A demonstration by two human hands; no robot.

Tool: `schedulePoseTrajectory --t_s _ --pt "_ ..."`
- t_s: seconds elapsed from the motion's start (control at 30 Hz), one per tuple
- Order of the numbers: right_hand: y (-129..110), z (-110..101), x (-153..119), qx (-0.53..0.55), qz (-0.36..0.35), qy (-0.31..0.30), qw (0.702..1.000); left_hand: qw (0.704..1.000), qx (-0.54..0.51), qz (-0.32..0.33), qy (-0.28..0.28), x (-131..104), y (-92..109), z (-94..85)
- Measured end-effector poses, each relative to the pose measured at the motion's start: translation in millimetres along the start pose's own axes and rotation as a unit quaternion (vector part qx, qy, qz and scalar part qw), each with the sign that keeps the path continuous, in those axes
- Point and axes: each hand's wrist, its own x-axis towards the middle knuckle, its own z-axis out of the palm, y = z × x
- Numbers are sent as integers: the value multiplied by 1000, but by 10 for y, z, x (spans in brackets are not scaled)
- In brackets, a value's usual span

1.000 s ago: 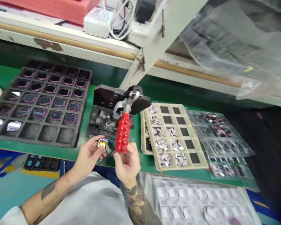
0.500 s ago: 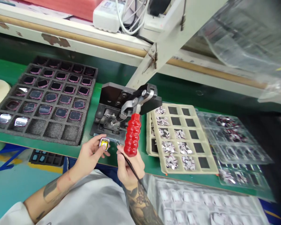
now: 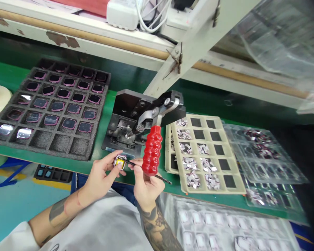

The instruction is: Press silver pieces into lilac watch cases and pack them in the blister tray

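My left hand (image 3: pixel 104 174) grips a small smartwatch case (image 3: pixel 120 161) by its edges, its yellow-lined inside facing up. Between the fingers of my right hand (image 3: pixel 146 184) is a thin black stick tool (image 3: pixel 164 180), slanting left so that its tip lies over the case's opening. Whether the tip touches the inside is too small to tell. Just beyond both hands stands a black toggle-clamp fixture (image 3: pixel 125 129). Its red ribbed handle (image 3: pixel 152 150) hangs above my right hand and covers part of the fingers.
On the left lies a grey foam tray (image 3: pixel 90 139) holding rows of watch cases. Cream trays (image 3: pixel 183 181) of small metallic parts stand to the right, beside clear plastic trays (image 3: pixel 285 174). Bagged white pieces (image 3: pixel 225 223) sit at the lower right. A white shelf post (image 3: pixel 170 69) rises behind the fixture.
My right hand has turned the stick tool so its tip now reaches over the watch case. My left hand has shifted slightly right with the case. The whole view has moved a little.
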Motion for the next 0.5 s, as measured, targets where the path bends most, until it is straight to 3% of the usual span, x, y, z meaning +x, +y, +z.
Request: schedulePoseTrajectory --t_s 0.17,0.37,0.5 --pt "18 36 0 28 34 -9 999 1000 9 0 -4 -2 -6 -6" --pt "1 86 48 102 144 2 984 1000 19 -1 1 -10 -28 -23" --pt "4 -7 8 172 148 -60 972 1000 13 17 12 2 -60 -29"
